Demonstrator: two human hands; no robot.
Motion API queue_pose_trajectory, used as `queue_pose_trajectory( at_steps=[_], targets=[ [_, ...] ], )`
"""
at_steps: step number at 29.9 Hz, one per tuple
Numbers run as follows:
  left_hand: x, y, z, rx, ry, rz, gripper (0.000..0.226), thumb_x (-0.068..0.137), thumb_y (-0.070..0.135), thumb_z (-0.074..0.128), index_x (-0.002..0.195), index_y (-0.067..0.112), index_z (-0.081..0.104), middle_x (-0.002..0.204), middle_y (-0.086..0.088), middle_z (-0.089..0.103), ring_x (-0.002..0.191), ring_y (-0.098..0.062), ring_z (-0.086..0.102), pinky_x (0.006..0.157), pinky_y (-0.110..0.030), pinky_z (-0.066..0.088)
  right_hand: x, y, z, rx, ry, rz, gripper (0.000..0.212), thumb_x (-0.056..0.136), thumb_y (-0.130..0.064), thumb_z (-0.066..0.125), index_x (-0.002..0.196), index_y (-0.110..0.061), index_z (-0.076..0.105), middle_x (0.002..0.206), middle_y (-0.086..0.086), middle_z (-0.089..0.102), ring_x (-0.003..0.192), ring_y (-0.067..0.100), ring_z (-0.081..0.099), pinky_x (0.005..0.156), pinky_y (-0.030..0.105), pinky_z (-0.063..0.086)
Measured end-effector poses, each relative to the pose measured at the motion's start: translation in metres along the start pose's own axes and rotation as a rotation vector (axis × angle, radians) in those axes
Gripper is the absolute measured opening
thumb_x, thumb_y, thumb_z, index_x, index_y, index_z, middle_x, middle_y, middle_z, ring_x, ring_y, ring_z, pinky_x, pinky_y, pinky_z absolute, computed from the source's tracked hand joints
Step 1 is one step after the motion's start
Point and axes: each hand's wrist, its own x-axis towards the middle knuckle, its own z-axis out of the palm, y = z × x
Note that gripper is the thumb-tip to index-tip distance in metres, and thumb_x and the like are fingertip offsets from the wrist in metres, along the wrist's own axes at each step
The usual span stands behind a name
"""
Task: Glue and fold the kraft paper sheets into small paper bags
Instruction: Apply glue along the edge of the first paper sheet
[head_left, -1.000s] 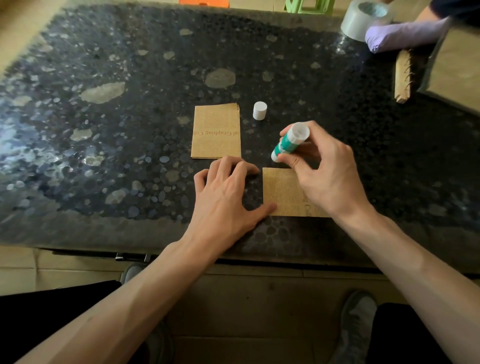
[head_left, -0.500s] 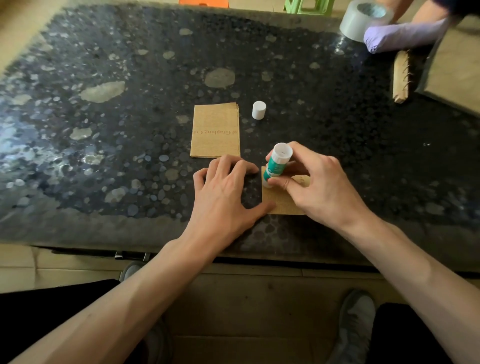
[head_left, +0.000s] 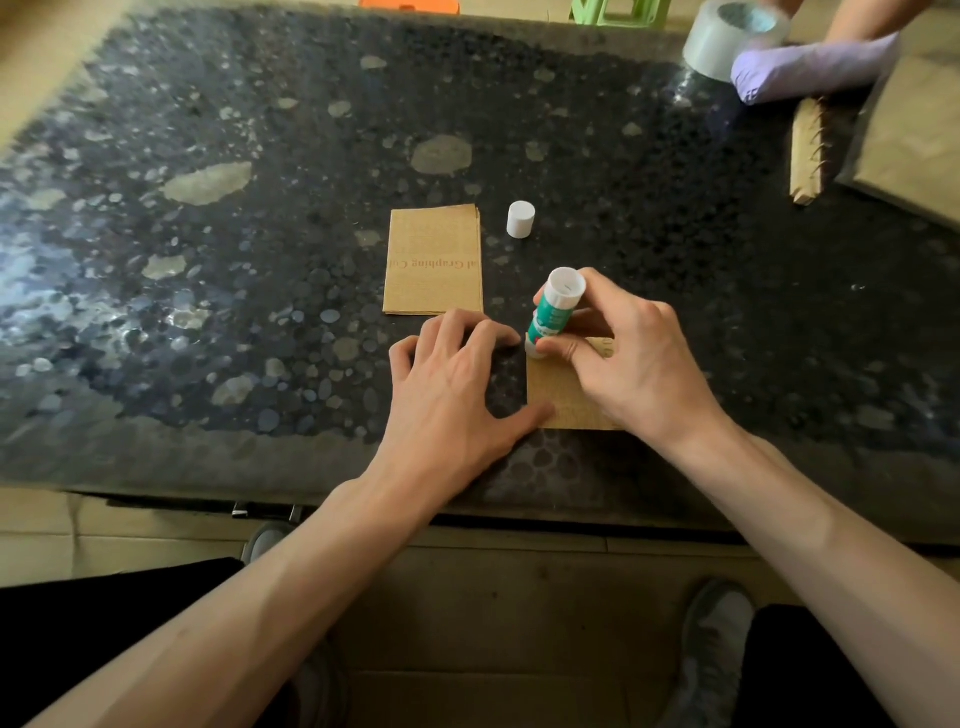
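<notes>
A small kraft paper sheet (head_left: 558, 397) lies near the front edge of the dark speckled table (head_left: 208, 312). My right hand (head_left: 634, 364) grips a green and white glue stick (head_left: 555, 312), its lower end down at the sheet's far left corner. My left hand (head_left: 457, 395) lies flat on the table beside the sheet, its thumb tip touching the sheet's near left edge. A stack of kraft sheets (head_left: 434, 260) with red lettering lies just beyond my left hand. The white glue cap (head_left: 520, 219) stands to the right of that stack.
At the far right, another person's hand in a purple glove (head_left: 810, 67) holds a roll of tape (head_left: 727, 36). A spiral-bound kraft notebook (head_left: 808, 150) and a large kraft sheet (head_left: 914, 140) lie there too. Shoes and floor show below the table edge.
My right hand brought the glue stick down from above the table onto the sheet's far left corner. My left hand stayed in place.
</notes>
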Motion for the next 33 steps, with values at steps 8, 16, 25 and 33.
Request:
queue_pose_trajectory(
  at_steps=[8,16,25,33],
  targets=[
    [0.000,-0.001,0.000,-0.009,-0.002,-0.002,0.067,0.077,0.072,0.065,0.131,0.035,0.052,0.133,0.012,0.044,0.130,-0.011,0.038,0.108,-0.033,0.019,0.008,-0.001,0.004,-0.017,0.045,0.005,0.029,0.091,-0.024,0.080,0.114,-0.015,0.064,0.104,-0.009,0.073,0.099,0.004,0.067,0.088,0.025,0.057],
    [0.000,-0.003,0.000,-0.003,-0.003,0.010,0.067,0.077,0.072,0.065,0.131,0.034,0.052,0.133,0.012,0.044,0.130,-0.011,0.038,0.106,-0.030,0.017,0.008,0.002,-0.002,0.174,0.128,0.042,0.029,0.092,-0.016,0.079,0.117,-0.013,0.066,0.109,-0.011,0.072,0.103,-0.001,0.070,0.090,0.021,0.058],
    [0.000,-0.007,-0.002,-0.013,0.023,0.002,0.066,0.076,0.071,0.067,0.129,0.035,0.052,0.129,0.012,0.046,0.126,-0.011,0.040,0.106,-0.032,0.022,0.001,0.004,-0.019,0.266,-0.029,0.095,0.037,0.091,-0.022,0.080,0.124,-0.023,0.064,0.109,-0.008,0.073,0.104,0.005,0.072,0.092,0.029,0.060],
    [-0.001,-0.007,-0.005,-0.007,0.014,-0.002,0.063,0.077,0.070,0.066,0.130,0.037,0.054,0.129,0.011,0.045,0.126,-0.012,0.039,0.103,-0.030,0.019,-0.005,0.000,-0.014,0.166,-0.120,0.028,0.031,0.089,-0.028,0.083,0.115,-0.025,0.066,0.110,-0.016,0.071,0.107,0.000,0.068,0.092,0.025,0.059]
  ],
)
